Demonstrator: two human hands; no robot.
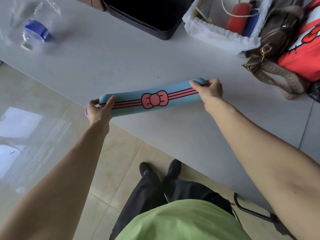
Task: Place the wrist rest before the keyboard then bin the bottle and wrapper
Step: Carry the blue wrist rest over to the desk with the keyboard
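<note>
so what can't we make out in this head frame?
- Keyboard and wrapper: neither identifiable in the head view.
- Bottle: motion-blurred, label unreadable.
- Black bin: cut off by top edge, inside too dark.
- Wrist rest: ends covered by left hand and right hand.

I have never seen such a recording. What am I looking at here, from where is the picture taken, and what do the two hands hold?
There is no machine: a person wears one camera on the head, looking down at the bare arms. The left hand and right hand each grip one end of a long blue padded wrist rest with a pink bow, at the edge of the pale grey table. A clear crushed plastic bottle with a blue label lies far left. A black bin and a brown handbag stand behind. No keyboard shows.
</note>
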